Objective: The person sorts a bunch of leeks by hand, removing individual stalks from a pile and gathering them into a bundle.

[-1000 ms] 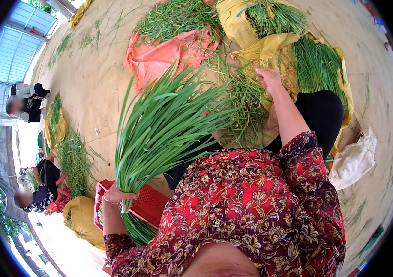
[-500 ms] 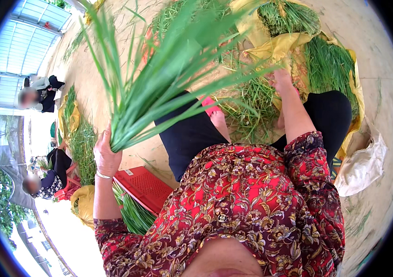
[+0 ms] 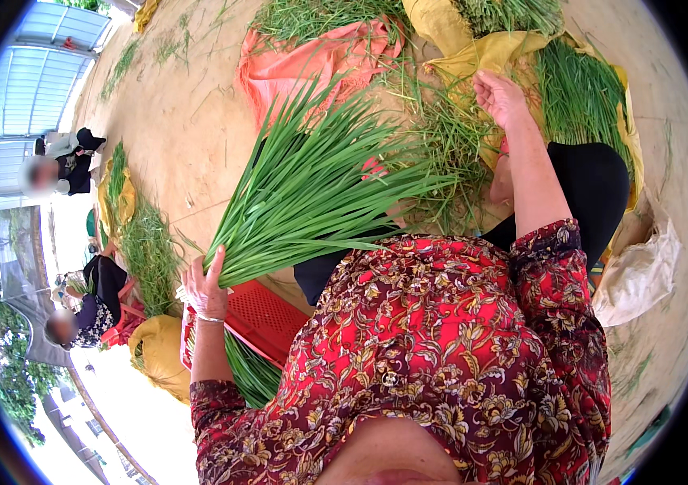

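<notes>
A broad bunch of long, flat green garlic chives (image 3: pixel 311 190) fans out over my lap, its leaf tips toward the right. My left hand (image 3: pixel 207 287) grips the bunch at its gathered lower end, thumb on top. Out to the right and farther off, my right hand (image 3: pixel 499 99) is closed with its fingertips pinched together; anything between them is too small to make out. It hovers by a yellow sack cloth (image 3: pixel 485 55), apart from the bunch. Beneath my left forearm, more chives (image 3: pixel 248 373) lie beside a red plastic crate (image 3: pixel 267 319).
Loose grass-like trimmings (image 3: pixel 449 174) cover the ground between my feet. A pink cloth (image 3: pixel 303 61) and a pile of chives (image 3: pixel 578 101) lie ahead. A white sack (image 3: pixel 643 271) is at the right, a filled yellow sack (image 3: pixel 158 352) at the left. Two people sit farther left.
The bunch has swung down from raised and blurred to lying lower over my lap. My left hand moved slightly down and right; my right hand moved up and away from the leaf tips.
</notes>
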Available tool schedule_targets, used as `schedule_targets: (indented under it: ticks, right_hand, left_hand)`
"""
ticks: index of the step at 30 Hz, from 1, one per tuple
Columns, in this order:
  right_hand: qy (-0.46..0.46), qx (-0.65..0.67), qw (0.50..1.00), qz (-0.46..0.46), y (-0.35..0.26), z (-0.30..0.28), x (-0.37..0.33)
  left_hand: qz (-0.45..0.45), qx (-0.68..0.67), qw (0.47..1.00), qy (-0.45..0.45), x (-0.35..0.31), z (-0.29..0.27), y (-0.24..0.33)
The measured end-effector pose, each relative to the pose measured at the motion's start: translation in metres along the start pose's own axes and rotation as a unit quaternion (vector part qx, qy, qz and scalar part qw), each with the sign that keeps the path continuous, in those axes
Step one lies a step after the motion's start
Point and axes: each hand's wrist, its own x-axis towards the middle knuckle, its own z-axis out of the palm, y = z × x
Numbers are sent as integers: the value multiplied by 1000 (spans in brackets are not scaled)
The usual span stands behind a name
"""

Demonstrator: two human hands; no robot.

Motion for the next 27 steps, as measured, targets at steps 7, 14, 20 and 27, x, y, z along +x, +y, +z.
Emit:
schedule_targets:
  ticks: [7,14,20,27]
  right_hand:
    - [-46,-59,996,-57,-24,14,-21]
    - [-60,-97,992,-49,-25,15,-29]
    - [-159,-241,956,-54,-5,59,-56]
    - [-233,-310,903,-187,30,105,-56]
  left_hand:
    - [1,-2,1000,5,0,-2,2]
    - [0,2,1000,7,2,-3,3]
    - [-14,-6,1000,-9,1,-5,4]
    - [-5,3,1000,-2,5,-8,5]
